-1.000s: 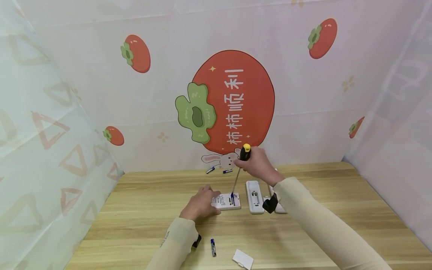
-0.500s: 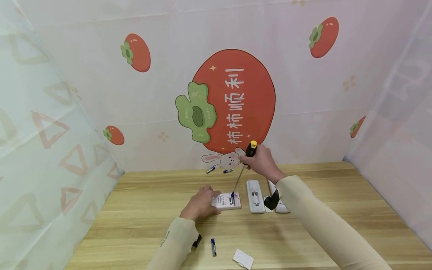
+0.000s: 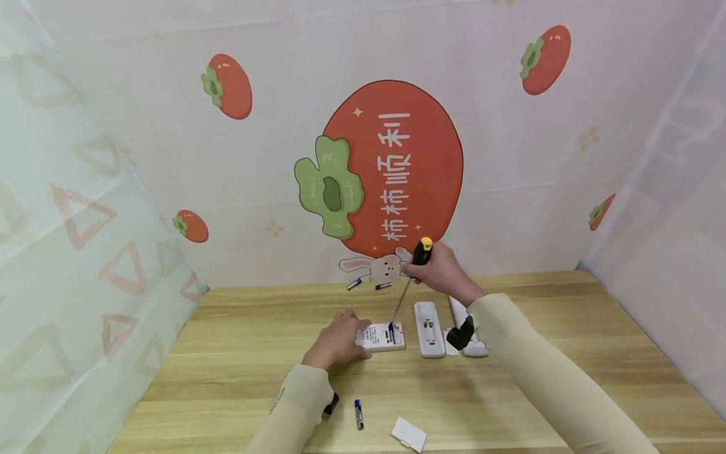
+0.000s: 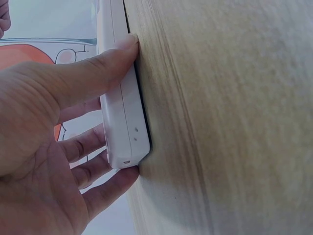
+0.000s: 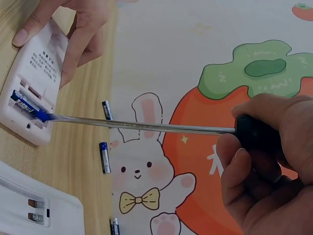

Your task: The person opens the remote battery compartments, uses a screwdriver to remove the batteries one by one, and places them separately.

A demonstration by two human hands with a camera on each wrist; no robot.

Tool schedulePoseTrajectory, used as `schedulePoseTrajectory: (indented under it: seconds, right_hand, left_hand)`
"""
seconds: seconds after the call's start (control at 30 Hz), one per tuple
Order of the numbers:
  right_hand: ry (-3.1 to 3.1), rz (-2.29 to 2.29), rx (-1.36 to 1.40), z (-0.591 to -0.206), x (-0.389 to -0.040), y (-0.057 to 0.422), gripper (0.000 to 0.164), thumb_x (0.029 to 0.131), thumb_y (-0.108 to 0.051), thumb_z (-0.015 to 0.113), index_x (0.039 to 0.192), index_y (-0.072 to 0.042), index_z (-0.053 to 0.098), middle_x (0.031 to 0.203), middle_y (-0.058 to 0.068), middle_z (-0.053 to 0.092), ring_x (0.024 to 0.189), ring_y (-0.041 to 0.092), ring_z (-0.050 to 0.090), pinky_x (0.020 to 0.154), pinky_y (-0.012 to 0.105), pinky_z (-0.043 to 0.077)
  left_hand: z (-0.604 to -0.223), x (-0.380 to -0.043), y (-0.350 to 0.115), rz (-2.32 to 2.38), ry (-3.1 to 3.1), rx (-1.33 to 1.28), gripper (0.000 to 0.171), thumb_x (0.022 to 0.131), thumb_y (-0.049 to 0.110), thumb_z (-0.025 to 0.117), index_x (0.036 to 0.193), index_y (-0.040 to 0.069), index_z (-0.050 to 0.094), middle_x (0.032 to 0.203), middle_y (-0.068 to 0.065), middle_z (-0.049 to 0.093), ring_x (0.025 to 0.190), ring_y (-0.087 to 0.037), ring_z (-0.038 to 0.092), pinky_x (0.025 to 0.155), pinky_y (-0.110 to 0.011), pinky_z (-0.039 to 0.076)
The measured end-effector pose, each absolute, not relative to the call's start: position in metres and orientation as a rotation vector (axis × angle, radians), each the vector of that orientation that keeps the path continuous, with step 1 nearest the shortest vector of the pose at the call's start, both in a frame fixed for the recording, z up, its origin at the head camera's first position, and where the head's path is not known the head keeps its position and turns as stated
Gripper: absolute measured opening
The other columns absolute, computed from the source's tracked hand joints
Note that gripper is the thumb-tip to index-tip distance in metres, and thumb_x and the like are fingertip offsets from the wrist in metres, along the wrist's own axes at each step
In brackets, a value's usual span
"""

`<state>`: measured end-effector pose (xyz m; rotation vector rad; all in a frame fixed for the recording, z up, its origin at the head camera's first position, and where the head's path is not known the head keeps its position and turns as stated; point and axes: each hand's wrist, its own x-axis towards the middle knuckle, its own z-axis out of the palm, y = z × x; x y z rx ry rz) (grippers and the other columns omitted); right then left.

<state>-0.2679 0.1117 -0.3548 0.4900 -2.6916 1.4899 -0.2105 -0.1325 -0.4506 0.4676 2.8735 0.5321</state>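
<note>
A white remote control (image 3: 374, 339) lies back side up on the table, its battery bay uncovered. My left hand (image 3: 338, 340) grips its left end, thumb on the near edge and fingers along the far side; the left wrist view shows the remote's side (image 4: 119, 115) between them. In my right hand (image 3: 443, 272) is a screwdriver (image 3: 422, 251) with a black and yellow handle, held at a slant. In the right wrist view its metal shaft (image 5: 146, 126) reaches down to the end of a blue battery (image 5: 28, 104) in the bay.
Right of the remote lies a second white remote (image 3: 429, 331), its bay exposed, and a third white one (image 3: 471, 343) partly behind the right wrist. Loose batteries (image 3: 354, 284) lie by the back wall; another battery (image 3: 359, 414) and a white cover (image 3: 409, 434) lie in front.
The right hand has moved slightly right, tilting the screwdriver handle rightward while its tip stays at the battery. The left hand and the remote have not moved.
</note>
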Motion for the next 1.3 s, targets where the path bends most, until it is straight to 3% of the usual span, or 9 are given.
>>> schedulePoseTrajectory:
  seconds: [0.3,0.63,0.97,1.17,1.3]
  right_hand:
    - [-2.730,1.435,0.532,-0.3535,-0.2666,0.1151,0.021,0.090,-0.022,0.080,0.093,-0.005,0.068,0.084,0.014,0.073,0.067,0.021,0.066,0.061,0.034,0.052]
    - [-2.657,1.454,0.723,-0.3584,-0.2667,0.1144,0.024,0.088,-0.025,0.082,0.096,-0.007,0.068,0.084,0.002,0.070,0.074,0.033,0.070,0.066,0.037,0.057]
    - [-2.654,1.430,0.732,-0.3585,-0.2662,0.1101,0.020,0.089,-0.022,0.080,0.094,-0.008,0.068,0.081,0.002,0.069,0.066,0.020,0.067,0.064,0.037,0.057]
    - [-2.653,1.440,0.696,-0.3604,-0.2680,0.1082,0.019,0.090,-0.020,0.079,0.093,-0.007,0.066,0.080,0.003,0.069,0.066,0.020,0.067,0.063,0.036,0.057]
    - [-2.649,1.449,0.687,-0.3607,-0.2703,0.1076,0.018,0.091,-0.020,0.078,0.093,-0.006,0.066,0.080,0.006,0.070,0.068,0.027,0.068,0.062,0.036,0.056]
  left_hand:
    - [-0.4499,-0.2108,-0.1327,0.541,2.869,0.463,0.063,0.080,0.028,0.088,0.136,0.011,0.065,0.119,-0.009,0.056,0.105,-0.025,0.047,0.083,-0.048,0.050]
    - [-0.4498,-0.2109,-0.1332,0.550,2.872,0.464,0.064,0.080,0.028,0.088,0.137,0.011,0.065,0.120,-0.009,0.055,0.105,-0.025,0.047,0.084,-0.048,0.049]
    - [-0.4501,-0.2102,-0.1340,0.540,2.870,0.482,0.064,0.080,0.028,0.088,0.138,0.011,0.064,0.120,-0.009,0.055,0.105,-0.025,0.047,0.083,-0.048,0.050]
    - [-0.4493,-0.2099,-0.1335,0.535,2.872,0.482,0.064,0.080,0.028,0.088,0.137,0.011,0.065,0.121,-0.010,0.055,0.105,-0.025,0.048,0.084,-0.048,0.050]
    - [-0.4493,-0.2101,-0.1336,0.551,2.870,0.476,0.063,0.080,0.028,0.088,0.136,0.011,0.065,0.120,-0.009,0.055,0.105,-0.025,0.048,0.084,-0.049,0.050]
